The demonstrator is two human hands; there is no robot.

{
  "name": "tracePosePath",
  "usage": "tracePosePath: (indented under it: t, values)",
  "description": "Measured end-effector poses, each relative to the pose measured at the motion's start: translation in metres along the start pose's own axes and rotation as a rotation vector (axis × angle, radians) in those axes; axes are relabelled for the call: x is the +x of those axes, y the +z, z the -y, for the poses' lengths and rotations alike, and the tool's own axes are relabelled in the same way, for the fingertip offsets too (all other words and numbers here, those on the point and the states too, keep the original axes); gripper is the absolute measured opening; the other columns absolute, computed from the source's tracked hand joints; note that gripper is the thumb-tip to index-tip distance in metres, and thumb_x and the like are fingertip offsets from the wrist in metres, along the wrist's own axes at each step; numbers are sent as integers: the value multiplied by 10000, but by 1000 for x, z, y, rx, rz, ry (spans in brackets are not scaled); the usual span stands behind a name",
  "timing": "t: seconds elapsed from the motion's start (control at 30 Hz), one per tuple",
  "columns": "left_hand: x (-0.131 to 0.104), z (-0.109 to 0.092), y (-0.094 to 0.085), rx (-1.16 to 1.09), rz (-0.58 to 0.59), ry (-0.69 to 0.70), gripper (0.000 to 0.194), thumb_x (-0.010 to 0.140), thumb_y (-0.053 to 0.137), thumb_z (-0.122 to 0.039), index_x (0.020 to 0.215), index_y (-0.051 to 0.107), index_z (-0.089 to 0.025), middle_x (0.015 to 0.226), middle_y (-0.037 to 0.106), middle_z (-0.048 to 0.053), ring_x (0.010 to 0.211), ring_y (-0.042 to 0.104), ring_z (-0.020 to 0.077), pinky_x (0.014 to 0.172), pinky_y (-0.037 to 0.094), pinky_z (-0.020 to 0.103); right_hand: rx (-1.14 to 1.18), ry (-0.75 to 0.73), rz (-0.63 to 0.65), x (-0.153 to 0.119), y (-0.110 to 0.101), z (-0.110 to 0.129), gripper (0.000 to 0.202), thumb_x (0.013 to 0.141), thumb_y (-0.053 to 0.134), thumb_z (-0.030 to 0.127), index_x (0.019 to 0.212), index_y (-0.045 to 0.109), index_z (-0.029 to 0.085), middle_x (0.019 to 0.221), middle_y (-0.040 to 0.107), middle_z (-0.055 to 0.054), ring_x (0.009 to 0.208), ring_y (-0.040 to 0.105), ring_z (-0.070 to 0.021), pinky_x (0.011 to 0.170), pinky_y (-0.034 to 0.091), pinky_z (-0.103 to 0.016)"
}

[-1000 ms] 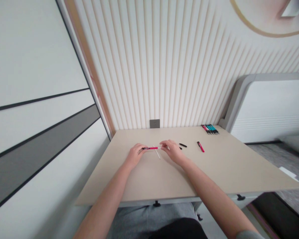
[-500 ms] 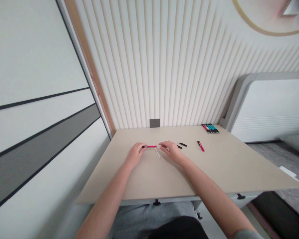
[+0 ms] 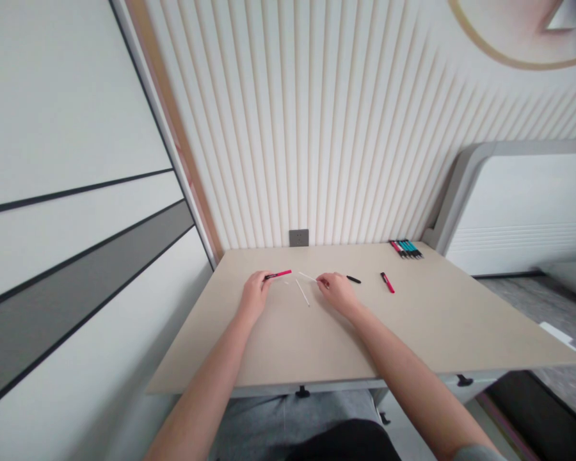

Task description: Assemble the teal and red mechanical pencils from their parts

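My left hand [image 3: 254,294] grips the black end of a pink-and-black pen barrel [image 3: 282,273], whose pink end points right. Across a small gap, my right hand [image 3: 336,291] pinches a thin white pen refill [image 3: 308,276] that reaches out toward the barrel. On the table between the hands lies a second thin white refill [image 3: 303,293], slanting toward me. A tiny white piece [image 3: 287,283] rests near my left fingers. Just beyond my right hand is a black pen part [image 3: 354,280]. A pink pen with a black end [image 3: 387,283] lies farther right.
Several pens in pink, white and teal [image 3: 406,249] are lined up at the table's back right. The beige table [image 3: 269,339] meets a ribbed wall with a dark socket [image 3: 299,238]. A tall white panel [image 3: 100,320] stands along the left.
My hands have drawn slightly apart. The refill in my right hand now stands clear of the barrel, which has shifted left and tilted up at its pink end.
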State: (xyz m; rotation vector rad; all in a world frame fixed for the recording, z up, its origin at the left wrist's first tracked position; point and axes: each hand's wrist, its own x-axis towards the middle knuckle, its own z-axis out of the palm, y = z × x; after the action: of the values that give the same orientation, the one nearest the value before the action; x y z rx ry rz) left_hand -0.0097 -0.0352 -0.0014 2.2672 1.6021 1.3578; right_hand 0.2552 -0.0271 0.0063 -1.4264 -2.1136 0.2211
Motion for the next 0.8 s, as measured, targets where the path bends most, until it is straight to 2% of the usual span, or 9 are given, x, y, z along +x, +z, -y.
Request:
tracePosePath:
  t: [0.3, 0.63, 0.8]
  values:
    - [-2, 2, 1, 3, 31, 28, 132, 909, 513, -230, 973, 621, -190, 939, 650, 57, 895, 602, 197, 822, 479, 341, 90, -89, -104, 1, 1, -1, 227, 901, 459, 255, 915, 682, 209, 883, 700, -52, 847, 603, -183, 795, 400, -291]
    - [-1, 2, 2, -3, 41, 25, 126, 903, 520, -225, 965, 624, -190, 937, 652, 56, 897, 604, 198, 815, 479, 338, 97, -114, -91, 1, 3, -3, 221, 917, 461, 269, 922, 675, 213, 907, 699, -57, 856, 601, -195, 804, 398, -321]
    - [-1, -6, 0, -43, 107, 75, 137, 906, 513, -227, 967, 631, -195, 936, 652, 52, 910, 599, 193, 833, 474, 336, 123, -169, -67, 1, 5, 0, 193, 918, 486, 264, 911, 676, 226, 907, 700, -47, 887, 596, -200, 824, 393, -339]
